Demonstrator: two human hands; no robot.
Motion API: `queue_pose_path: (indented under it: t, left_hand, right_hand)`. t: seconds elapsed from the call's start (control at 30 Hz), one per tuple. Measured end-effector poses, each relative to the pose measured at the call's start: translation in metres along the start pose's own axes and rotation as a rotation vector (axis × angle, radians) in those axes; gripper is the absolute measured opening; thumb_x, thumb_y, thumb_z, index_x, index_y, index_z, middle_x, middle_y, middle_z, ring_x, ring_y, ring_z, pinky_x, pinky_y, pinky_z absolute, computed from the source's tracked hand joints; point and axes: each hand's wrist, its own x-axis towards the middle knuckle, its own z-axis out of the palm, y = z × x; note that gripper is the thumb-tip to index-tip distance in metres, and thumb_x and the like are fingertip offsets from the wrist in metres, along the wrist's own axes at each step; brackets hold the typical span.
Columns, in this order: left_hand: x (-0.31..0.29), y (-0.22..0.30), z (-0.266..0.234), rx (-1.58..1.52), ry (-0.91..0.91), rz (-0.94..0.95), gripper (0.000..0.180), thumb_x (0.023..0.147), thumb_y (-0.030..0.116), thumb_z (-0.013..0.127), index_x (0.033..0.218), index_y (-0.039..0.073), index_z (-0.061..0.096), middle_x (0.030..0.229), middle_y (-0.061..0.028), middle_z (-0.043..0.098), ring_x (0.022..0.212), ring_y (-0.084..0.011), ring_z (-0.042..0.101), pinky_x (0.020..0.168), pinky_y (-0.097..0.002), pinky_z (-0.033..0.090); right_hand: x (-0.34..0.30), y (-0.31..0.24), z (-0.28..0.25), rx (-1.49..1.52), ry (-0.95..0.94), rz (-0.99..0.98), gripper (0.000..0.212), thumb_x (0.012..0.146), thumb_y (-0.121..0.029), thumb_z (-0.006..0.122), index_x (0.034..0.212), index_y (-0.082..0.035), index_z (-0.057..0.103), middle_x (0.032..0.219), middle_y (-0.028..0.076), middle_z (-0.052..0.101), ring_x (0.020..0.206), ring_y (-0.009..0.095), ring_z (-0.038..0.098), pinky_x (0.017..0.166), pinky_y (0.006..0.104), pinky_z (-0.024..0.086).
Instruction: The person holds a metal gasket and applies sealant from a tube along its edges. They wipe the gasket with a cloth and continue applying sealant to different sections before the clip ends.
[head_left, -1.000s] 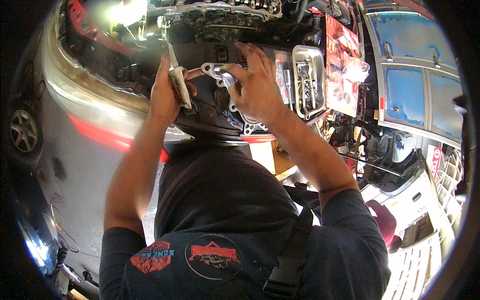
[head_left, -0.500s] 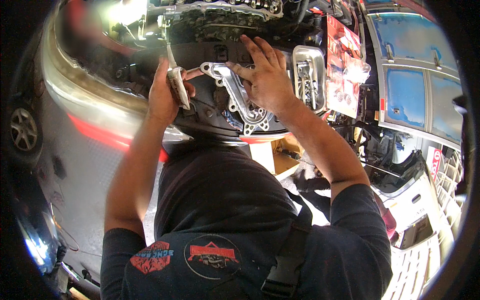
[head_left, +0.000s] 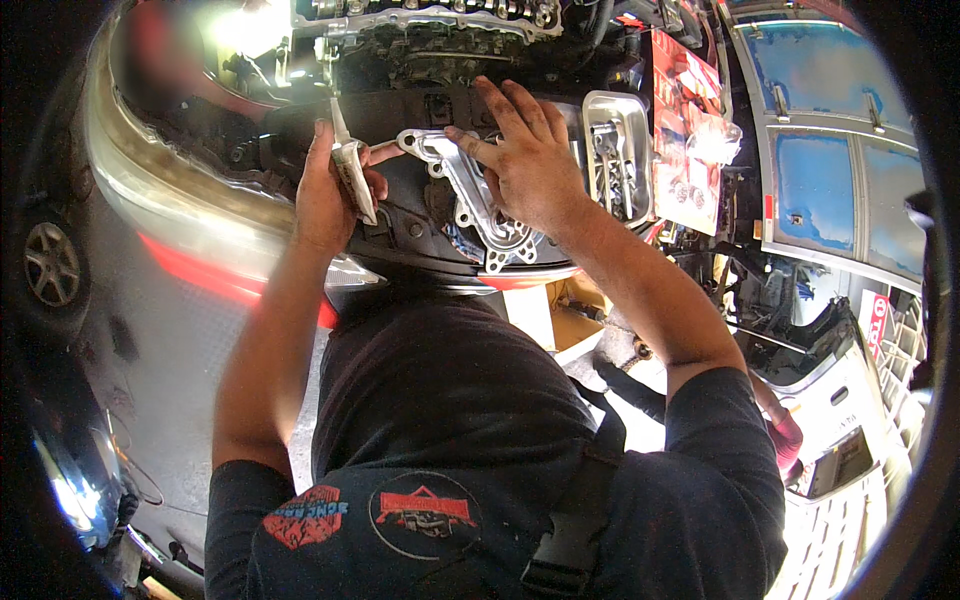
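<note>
My left hand [head_left: 325, 195] is closed around a pale squeeze tube [head_left: 354, 182] with a long tapered nozzle pointing away from me. Its index finger reaches out to the far left corner of a silver cast-metal cover [head_left: 474, 198] with bolt holes along its edge. Above that cover is my right hand [head_left: 535, 165], fingers stretched and spread. The right thumb touches the cover's upper edge, and the palm hides part of its right side. The cover lies over the dark plastic panel [head_left: 395, 205] at the front of a car.
Beyond my hands is an exposed engine [head_left: 430, 30]. To the right stand a metal tray [head_left: 642, 150] of metal parts and a red printed sheet [head_left: 685, 130] with clear plastic on it. An open cardboard box [head_left: 575, 335] sits below. A co-worker's red sleeve [head_left: 787, 440] shows at right.
Both hands, the tube and the cover keep nearly the same places as the view shifts slightly. More of the co-worker's arm shows at the right.
</note>
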Motion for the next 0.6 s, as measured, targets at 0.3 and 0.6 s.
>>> queue_pose_path:
  t: [0.3,0.6]
  left_hand:
    - [-0.003,0.000,0.001,0.003,0.012,0.020,0.060,0.099,0.062,0.036,0.080,0.009,0.056,0.090,-0.0232,0.068,0.053,-0.0211,0.059,0.049,-0.0296,0.047]
    - [-0.006,0.004,0.008,0.039,0.079,0.023,0.061,0.098,0.062,0.036,0.080,0.008,0.057,0.092,-0.0258,0.068,0.052,-0.0210,0.058,0.049,-0.0302,0.046]
  right_hand:
    - [0.004,-0.055,0.005,0.301,-0.032,0.146,0.062,0.077,-0.015,0.072,0.136,-0.027,0.059,0.155,0.021,0.027,0.139,0.040,0.032,0.111,0.0551,0.028]
    - [-0.001,-0.068,0.005,0.384,0.074,0.289,0.060,0.074,-0.012,0.064,0.134,-0.020,0.061,0.155,0.024,0.025,0.142,0.044,0.024,0.112,0.0569,0.024]
